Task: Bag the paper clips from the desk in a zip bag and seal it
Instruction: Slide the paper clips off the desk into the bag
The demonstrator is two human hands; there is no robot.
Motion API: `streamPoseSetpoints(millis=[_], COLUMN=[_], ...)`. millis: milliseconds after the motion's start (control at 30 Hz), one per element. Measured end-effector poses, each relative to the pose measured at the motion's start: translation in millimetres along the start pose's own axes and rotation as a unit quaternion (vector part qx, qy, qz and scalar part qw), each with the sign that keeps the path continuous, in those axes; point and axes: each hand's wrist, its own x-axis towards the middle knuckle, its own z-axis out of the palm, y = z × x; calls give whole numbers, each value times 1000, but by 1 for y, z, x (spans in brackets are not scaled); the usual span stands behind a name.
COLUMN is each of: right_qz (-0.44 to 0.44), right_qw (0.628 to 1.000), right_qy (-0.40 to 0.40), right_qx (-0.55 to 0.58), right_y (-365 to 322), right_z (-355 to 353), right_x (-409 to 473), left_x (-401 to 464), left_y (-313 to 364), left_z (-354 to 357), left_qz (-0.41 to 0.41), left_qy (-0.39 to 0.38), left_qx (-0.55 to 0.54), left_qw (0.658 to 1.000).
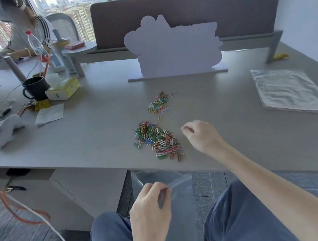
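Coloured paper clips lie on the grey desk in two heaps: a large heap close to the front edge and a smaller heap farther back. My left hand is below the desk edge, over my lap, pinching the top of a clear zip bag that hangs down between my knees. My right hand rests on the desk just right of the large heap, with its fingers curled shut; nothing is visible inside it.
A stack of clear zip bags lies at the right. A white cut-out board stands at the back. A black mug, tissue pack, paper note and cables clutter the left. Another person sits at the back left.
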Motion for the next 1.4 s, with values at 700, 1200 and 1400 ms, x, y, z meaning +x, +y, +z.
streamPoseSetpoints(millis=[700, 1200, 1400], right_qz=[14, -19, 37], right_qw=[1000, 981, 977], right_qy=[-11, -167, -98], right_qx=[-23, 92, 187], right_y=[-14, -43, -31], right_z=[7, 32, 14], right_x=[9, -31, -8], left_x=[6, 12, 11], left_y=[-8, -17, -17], left_z=[-3, -10, -13], left_qz=[39, 44, 55], left_qy=[1, 9, 6], left_qx=[-6, -12, -11], left_qw=[999, 999, 998])
